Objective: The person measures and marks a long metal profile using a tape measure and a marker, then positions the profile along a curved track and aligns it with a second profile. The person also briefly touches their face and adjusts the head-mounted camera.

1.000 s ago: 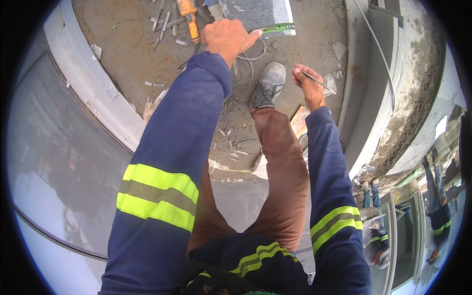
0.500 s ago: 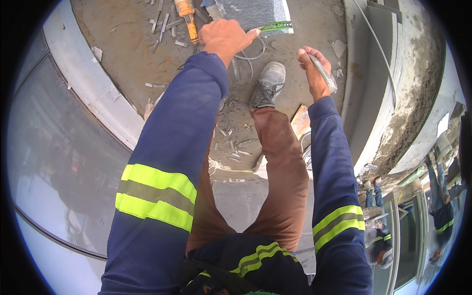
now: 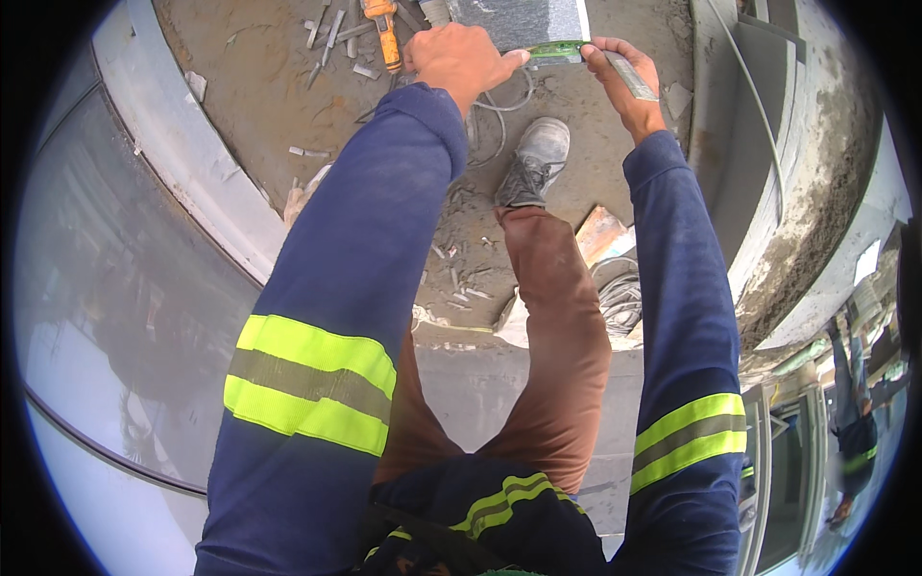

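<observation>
The left hand grips the near edge of a grey slab with a green strip. The right hand, just beside it, touches that strip while closed around a pencil.

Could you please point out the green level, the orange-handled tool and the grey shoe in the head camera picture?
Green level (image 3: 555,48): head view, on its green edge between the hands.
Orange-handled tool (image 3: 386,36): head view, on the orange handle.
Grey shoe (image 3: 534,158): head view, on the laced upper.
</observation>
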`<state>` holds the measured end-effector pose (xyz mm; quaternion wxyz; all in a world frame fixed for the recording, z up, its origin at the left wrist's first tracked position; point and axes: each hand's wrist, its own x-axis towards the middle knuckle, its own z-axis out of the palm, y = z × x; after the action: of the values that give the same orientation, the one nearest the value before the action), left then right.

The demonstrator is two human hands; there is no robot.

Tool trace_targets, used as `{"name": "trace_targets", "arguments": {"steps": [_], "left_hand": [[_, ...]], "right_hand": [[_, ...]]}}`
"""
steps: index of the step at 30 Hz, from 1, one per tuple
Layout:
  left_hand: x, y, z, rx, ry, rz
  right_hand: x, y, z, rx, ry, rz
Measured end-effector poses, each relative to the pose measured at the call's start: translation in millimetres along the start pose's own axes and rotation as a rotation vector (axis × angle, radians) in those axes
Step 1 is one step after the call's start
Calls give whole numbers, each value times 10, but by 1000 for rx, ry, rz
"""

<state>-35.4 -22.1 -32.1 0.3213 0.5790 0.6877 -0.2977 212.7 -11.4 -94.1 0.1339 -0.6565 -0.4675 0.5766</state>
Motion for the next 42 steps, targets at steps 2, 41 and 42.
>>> {"name": "trace_targets", "arguments": {"steps": [2,41,42], "left_hand": [[-1,-4,-11,2,-8,-9],[-801,-56,-656,-101,-188,72],[-932,-117,-667,-146,-211,85]], "right_hand": [[8,3,21,44,1,25],[-798,-683,-353,35,93,39],[-941,-840,-360,32,90,62]]}}
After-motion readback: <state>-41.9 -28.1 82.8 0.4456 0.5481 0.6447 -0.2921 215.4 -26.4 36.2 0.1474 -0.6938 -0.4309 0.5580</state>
